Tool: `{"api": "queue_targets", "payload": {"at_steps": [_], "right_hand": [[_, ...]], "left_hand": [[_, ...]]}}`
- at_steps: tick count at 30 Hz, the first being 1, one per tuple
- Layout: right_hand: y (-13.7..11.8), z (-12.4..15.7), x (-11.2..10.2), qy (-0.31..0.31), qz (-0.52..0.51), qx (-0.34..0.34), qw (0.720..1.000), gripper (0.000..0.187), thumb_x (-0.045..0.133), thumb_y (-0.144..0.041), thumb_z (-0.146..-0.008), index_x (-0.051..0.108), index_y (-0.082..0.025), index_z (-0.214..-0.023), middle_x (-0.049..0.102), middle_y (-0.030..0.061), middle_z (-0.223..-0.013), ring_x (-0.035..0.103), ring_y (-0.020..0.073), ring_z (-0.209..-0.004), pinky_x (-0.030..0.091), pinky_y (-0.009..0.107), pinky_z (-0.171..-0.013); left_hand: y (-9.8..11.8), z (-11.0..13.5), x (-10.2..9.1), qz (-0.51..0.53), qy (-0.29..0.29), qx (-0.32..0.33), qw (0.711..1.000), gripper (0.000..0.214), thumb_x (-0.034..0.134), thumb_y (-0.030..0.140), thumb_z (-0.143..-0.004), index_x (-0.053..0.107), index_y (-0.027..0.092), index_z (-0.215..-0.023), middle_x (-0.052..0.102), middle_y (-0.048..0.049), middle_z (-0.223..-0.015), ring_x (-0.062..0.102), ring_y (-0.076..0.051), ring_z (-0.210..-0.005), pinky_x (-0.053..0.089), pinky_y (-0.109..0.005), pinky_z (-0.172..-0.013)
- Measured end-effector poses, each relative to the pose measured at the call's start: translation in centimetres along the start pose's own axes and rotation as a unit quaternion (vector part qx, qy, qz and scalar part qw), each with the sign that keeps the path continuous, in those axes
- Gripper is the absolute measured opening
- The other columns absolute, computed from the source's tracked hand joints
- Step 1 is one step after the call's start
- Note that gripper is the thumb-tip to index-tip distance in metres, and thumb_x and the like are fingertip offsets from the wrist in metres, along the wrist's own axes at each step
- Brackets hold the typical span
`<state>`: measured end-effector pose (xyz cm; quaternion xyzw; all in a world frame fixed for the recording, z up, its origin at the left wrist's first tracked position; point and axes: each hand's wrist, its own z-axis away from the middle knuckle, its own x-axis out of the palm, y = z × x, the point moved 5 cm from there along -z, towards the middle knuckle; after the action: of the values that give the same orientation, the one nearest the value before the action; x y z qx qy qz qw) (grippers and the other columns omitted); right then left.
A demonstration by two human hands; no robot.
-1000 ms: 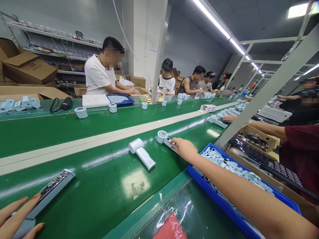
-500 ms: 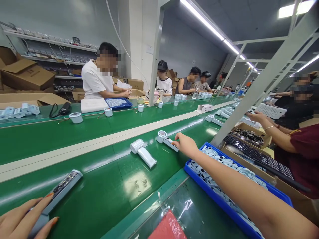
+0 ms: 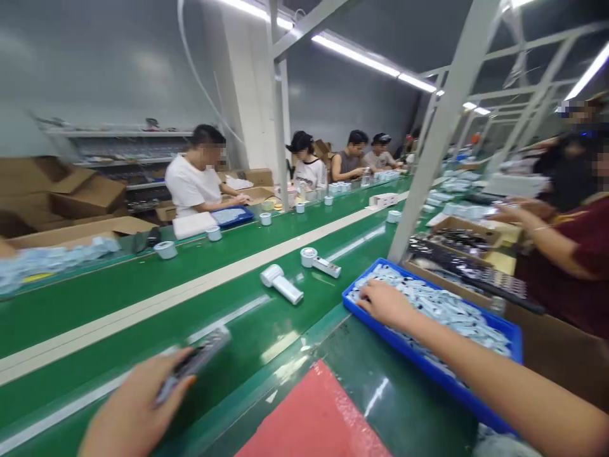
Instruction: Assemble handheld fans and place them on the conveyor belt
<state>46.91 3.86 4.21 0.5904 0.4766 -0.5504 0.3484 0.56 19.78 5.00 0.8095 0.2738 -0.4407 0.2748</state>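
At the lower left, my left hand (image 3: 143, 397) is closed around a handheld fan (image 3: 204, 355); its handle points away from me with dark inner parts exposed, blurred by motion. My right hand (image 3: 385, 303) reaches over the near left end of a blue tray (image 3: 428, 368) heaped with light blue plastic pieces (image 3: 447, 311). Its fingers are bent down among the pieces, and what they pinch, if anything, is hidden. Between my hands on the green conveyor belt lie a handheld fan with a smooth handle (image 3: 288, 291) and another fan with an open-faced handle (image 3: 327, 266).
A red bag-like sheet (image 3: 318, 412) lies on the near bench. A slanted metal post (image 3: 421, 165) rises behind the tray. Round fan heads (image 3: 165, 249) line the belt's far side, where several co-workers (image 3: 197, 171) sit. Cartons (image 3: 466, 238) stand to the right near another worker.
My right hand has left the open-handled fan on the belt and moved right to the tray. My left hand has moved rightward with its fan. The camera view has shifted.
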Motion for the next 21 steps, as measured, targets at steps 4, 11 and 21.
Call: {"api": "queue_targets", "payload": {"at_steps": [4,11,21], "right_hand": [[0.7,-0.7,1.6,0.002,-0.043,0.031,0.999,0.006,0.069,-0.023,-0.088,0.072,-0.019,-0.085,0.066,0.0095,-0.093,0.064,0.0276,-0.088,0.047,0.031,-0.073],[-1.1,2.1,0.4,0.025,-0.146,0.050,0.988,0.027,0.051,-0.036,-0.095,0.067,-0.020,-0.111,0.070,0.0074,-0.101,0.066,0.0260,-0.086,0.049,0.033,-0.070],[-20.1,14.7,-1.1,-0.164,-0.384,-0.194,0.888,0.015,0.046,-0.021,-0.101,0.060,-0.023,-0.108,0.068,0.0005,-0.087,0.063,0.0189,-0.074,0.042,0.026,-0.063]], "left_hand": [[10.7,4.4,-3.3,0.022,-0.025,0.134,0.990,0.034,0.059,0.030,-0.091,0.056,0.029,-0.125,0.070,-0.0009,-0.102,0.064,-0.017,-0.089,0.055,-0.028,-0.078],[16.5,10.0,-1.1,0.053,-0.167,0.115,0.978,0.032,0.056,0.020,-0.090,0.055,0.025,-0.121,0.065,-0.0073,-0.104,0.058,-0.024,-0.091,0.053,-0.043,-0.077],[16.3,11.9,-1.2,0.123,-0.129,0.025,0.984,0.049,0.067,0.035,-0.089,0.046,0.025,-0.133,0.055,-0.0093,-0.132,0.047,-0.027,-0.126,0.043,-0.050,-0.107]]}}
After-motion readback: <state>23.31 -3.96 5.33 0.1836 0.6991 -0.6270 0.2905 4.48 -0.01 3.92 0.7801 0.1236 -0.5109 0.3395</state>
